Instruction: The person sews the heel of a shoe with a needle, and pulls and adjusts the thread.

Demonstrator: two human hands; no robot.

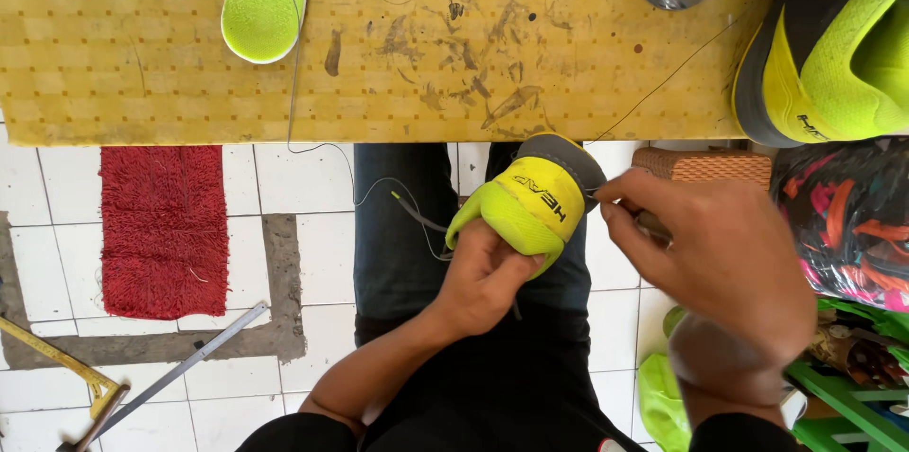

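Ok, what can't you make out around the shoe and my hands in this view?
Head view only:
- Tool in right hand: hidden inside the fist; only a tip shows at the shoe.
- Shoe's front half: covered by left hand.
- Thread: too thin to trace.
- Second shoe: cut off by the right edge.

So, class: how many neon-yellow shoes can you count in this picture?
2. One shoe is held in the left hand over the lap, with the right hand at its heel. The second shoe lies on the table's right end. Others may be out of view.
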